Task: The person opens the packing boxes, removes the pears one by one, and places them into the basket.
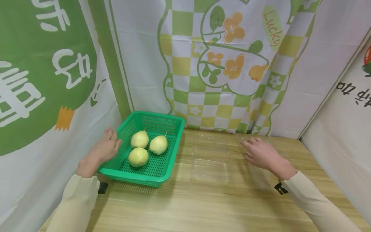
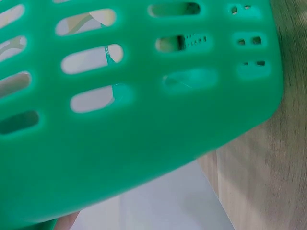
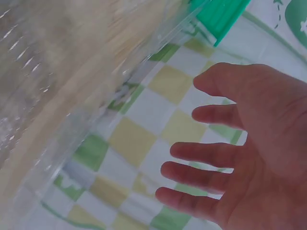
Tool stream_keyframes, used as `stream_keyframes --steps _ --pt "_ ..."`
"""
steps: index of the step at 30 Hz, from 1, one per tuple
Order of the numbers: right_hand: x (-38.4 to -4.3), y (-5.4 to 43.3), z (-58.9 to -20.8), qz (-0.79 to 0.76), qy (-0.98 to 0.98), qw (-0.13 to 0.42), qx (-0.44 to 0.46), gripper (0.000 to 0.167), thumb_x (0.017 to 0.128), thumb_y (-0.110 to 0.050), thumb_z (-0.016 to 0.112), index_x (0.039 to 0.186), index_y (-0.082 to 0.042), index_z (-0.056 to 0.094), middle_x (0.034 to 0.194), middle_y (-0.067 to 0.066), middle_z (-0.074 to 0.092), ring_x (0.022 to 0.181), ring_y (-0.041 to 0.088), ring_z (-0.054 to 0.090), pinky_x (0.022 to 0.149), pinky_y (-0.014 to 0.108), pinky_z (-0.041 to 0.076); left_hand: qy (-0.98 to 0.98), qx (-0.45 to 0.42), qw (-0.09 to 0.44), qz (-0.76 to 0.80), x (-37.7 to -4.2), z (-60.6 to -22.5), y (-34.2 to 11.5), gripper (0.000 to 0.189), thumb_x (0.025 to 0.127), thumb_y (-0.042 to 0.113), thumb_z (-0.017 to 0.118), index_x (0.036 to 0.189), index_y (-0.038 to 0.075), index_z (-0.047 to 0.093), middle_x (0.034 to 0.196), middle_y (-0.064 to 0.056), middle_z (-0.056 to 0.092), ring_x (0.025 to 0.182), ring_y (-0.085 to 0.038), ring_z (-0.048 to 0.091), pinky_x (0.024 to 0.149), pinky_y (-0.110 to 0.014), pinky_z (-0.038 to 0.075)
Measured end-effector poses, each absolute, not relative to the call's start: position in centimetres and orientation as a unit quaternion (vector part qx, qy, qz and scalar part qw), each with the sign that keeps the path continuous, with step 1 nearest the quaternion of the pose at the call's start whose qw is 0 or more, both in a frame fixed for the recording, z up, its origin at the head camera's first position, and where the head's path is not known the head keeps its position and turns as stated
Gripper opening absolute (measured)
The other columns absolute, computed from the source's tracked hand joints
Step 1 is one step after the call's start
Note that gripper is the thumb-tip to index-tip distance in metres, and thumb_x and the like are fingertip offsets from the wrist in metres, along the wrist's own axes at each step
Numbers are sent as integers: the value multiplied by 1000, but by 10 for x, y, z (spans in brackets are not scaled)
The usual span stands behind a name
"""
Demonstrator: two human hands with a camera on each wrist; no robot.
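My left hand (image 1: 104, 146) is at the left rim of a green plastic basket (image 1: 173, 154), its fingers fairly straight. In the left wrist view the slotted basket wall (image 2: 120, 148) hides most of that hand. Three pale yellow-green, pear-like fruits with short stems lie inside: one at the back (image 1: 139, 139), one to the right (image 1: 158, 145) and one nearest me (image 1: 138, 157). Over on the right, my right hand (image 1: 262, 154) holds nothing, fingers spread and relaxed, above clear plastic trays. In the right wrist view a clear tray (image 3: 72, 129) appears beside the fingers.
Two more see-through trays, a rear one (image 1: 210, 144) and a front one (image 1: 210, 170), lie on the wooden table (image 1: 197, 206) between basket and right hand. A checked green-and-yellow curtain (image 1: 203, 93) hangs behind. Printed cloth walls (image 1: 95, 119) close both sides.
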State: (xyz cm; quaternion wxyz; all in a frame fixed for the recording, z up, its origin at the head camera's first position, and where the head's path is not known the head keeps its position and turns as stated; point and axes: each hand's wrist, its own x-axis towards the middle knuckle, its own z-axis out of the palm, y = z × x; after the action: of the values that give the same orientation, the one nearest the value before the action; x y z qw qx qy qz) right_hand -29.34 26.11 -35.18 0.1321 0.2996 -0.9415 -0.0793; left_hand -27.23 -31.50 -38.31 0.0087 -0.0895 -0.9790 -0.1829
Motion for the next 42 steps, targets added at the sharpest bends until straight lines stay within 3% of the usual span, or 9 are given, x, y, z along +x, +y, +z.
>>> stream_keyframes --steps 9,15,22,32,42 --pt "-293 296 -356 -68 -964 86 242 44 90 -24 67 126 0 60 116 26 63 107 48 58 91 61 49 -979 -84 1 -184 -271 -382 -313 69 109 31 24 146 -24 4 153 -44 -10 143 -58 -7 118 -65 5" --pt "-294 319 -363 -68 -976 42 204 45 90 -26 66 125 1 60 115 30 62 105 50 59 84 62 51 -979 -82 -5 -184 -271 -382 -312 70 109 32 23 146 -24 4 153 -43 -10 144 -57 -8 119 -65 5" --pt "-289 337 -368 -41 -984 -3 171 44 92 -28 64 125 2 59 121 33 60 112 53 56 83 64 50 -979 -86 4 -185 -273 -382 -313 70 109 31 23 145 -25 4 153 -44 -10 143 -58 -8 118 -65 5" --pt "-285 360 -382 -19 -989 -40 141 39 90 -27 63 117 1 62 119 32 60 110 53 55 79 66 50 -980 -81 -1 -184 -273 -381 -313 71 109 35 21 146 -24 4 153 -43 -9 143 -57 -8 118 -65 5" --pt "-284 371 -391 -12 -987 -30 159 39 91 -27 62 115 3 64 116 30 61 106 52 58 82 62 51 -980 -78 -6 -183 -271 -381 -314 73 109 37 19 146 -23 2 153 -42 -13 144 -56 -10 118 -65 5"
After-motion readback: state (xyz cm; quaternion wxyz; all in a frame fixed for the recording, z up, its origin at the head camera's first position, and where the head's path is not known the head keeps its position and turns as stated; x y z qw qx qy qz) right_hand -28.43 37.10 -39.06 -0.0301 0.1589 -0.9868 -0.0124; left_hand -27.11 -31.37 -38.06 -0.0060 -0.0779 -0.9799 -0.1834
